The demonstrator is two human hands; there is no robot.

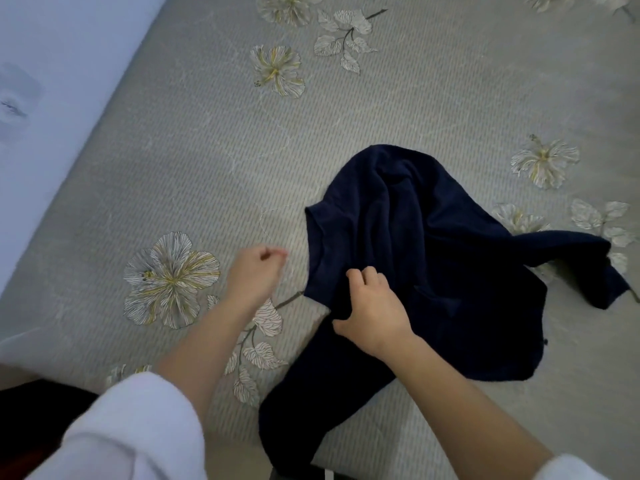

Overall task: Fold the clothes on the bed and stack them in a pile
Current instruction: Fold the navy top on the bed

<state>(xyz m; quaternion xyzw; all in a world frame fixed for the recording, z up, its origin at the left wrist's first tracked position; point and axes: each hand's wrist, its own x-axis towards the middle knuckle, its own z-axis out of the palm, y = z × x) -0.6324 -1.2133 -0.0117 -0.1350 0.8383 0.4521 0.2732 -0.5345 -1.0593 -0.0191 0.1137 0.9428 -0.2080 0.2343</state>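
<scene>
A dark navy garment (433, 258) lies crumpled on the bed, right of centre, with one part trailing toward the near edge and a sleeve stretched to the right. My right hand (372, 306) rests on its near left part, fingers curled into the cloth, thumb at the garment's edge. My left hand (254, 271) hovers over the bare bedcover just left of the garment, fingers loosely curled and blurred, with nothing in it. Both wrists come out of white sleeves.
The bed carries a grey woven cover (207, 150) printed with pale flowers. Its left edge runs diagonally, with a pale blue-white surface (45, 81) beyond it. A dark strip (34, 410) shows at the near left below the bed.
</scene>
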